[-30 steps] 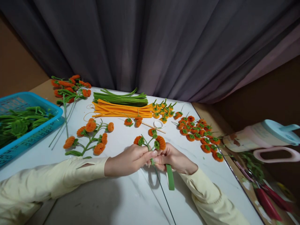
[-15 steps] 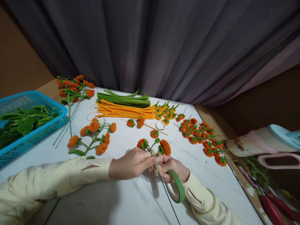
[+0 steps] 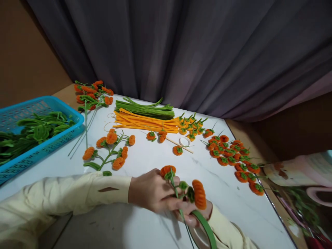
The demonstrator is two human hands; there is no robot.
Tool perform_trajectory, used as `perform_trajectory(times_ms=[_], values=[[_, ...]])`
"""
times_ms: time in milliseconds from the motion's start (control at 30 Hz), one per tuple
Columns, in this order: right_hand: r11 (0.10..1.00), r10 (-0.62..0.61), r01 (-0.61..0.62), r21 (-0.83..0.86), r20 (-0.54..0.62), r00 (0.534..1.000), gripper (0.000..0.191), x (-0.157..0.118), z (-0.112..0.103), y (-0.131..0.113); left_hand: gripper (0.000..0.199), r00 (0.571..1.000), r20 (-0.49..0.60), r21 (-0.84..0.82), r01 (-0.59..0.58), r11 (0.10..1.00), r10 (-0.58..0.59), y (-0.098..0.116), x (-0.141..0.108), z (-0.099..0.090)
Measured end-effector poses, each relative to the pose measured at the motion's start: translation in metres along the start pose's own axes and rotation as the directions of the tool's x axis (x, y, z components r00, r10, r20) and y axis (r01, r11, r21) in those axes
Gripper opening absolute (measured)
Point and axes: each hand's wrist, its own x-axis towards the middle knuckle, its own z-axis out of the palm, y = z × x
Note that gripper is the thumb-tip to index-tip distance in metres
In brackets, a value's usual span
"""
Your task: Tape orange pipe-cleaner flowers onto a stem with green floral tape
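My left hand (image 3: 151, 190) is closed, thumb and fingers pinching the green wire stem of a chenille flower spray (image 3: 199, 194). The spray has two orange ribbed heads and a small green bud, and tilts to the right. Beneath it my right hand (image 3: 190, 218) is closed with a roll of green floral tape (image 3: 207, 228) against it. Flower heads and the left fingers hide part of the right hand. A longer finished-looking branch (image 3: 110, 152) of orange flowers and green leaves lies beyond my left wrist.
At left stands a blue basket (image 3: 75, 121) of green leaves. Further back lie green chenille stems (image 3: 147, 110) and orange chenille stems (image 3: 145, 121). Several orange heads (image 3: 229, 153) cluster at right, near a white ring (image 3: 184, 141) and a thin stick (image 3: 178, 144). A tumbler (image 3: 293, 171) is at far right.
Both hands and the spray have come nearer and lower, shifting right in view. The spray has turned, its large head swinging right and down. The camera view has shifted slightly too.
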Motion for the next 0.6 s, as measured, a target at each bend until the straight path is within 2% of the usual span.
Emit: perform_trajectory(times_ms=[67,133,233,400,433,467,533,567,600], values=[[0.998,0.016,-0.016,0.064,-0.008,1.0,0.052,-0.003,0.003,0.0,0.034,1.0,-0.009,0.026,-0.027,0.999,0.027,0.0,0.0,0.0],[0.993,0.008,0.0,0.12,-0.063,0.998,0.049,-0.006,0.004,-0.002,0.039,1.0,-0.014,0.048,0.013,0.999,-0.012,-0.001,-0.001,-0.001],[0.985,-0.042,0.067,0.158,-0.159,0.986,0.04,-0.006,-0.001,-0.007,0.044,0.98,-0.008,0.056,0.198,0.979,-0.198,-0.007,-0.003,0.001],[0.975,-0.174,0.189,0.115,-0.129,0.976,0.034,0.0,-0.011,-0.018,0.044,0.911,0.058,-0.098,0.411,0.906,-0.407,-0.014,-0.003,0.006],[0.976,-0.176,0.192,0.106,-0.143,0.974,0.033,0.0,-0.012,-0.02,0.045,0.876,0.068,-0.158,0.482,0.861,-0.478,-0.013,-0.001,0.005],[0.976,-0.176,0.193,0.098,-0.165,0.97,0.032,0.0,-0.013,-0.021,0.047,0.821,0.08,-0.225,0.567,0.793,-0.565,-0.012,0.001,0.004],[0.981,-0.158,0.176,0.077,-0.197,0.968,0.027,-0.002,-0.014,-0.023,0.051,0.688,0.118,-0.356,0.702,0.617,-0.716,-0.009,0.007,0.0],[0.985,-0.148,0.164,0.062,-0.203,0.968,0.025,-0.003,-0.015,-0.024,0.051,0.638,0.147,-0.411,0.734,0.54,-0.756,-0.007,0.01,-0.002],[0.987,-0.14,0.152,0.043,-0.206,0.969,0.024,-0.005,-0.015,-0.025,0.049,0.608,0.173,-0.455,0.747,0.485,-0.774,-0.005,0.013,-0.005]])
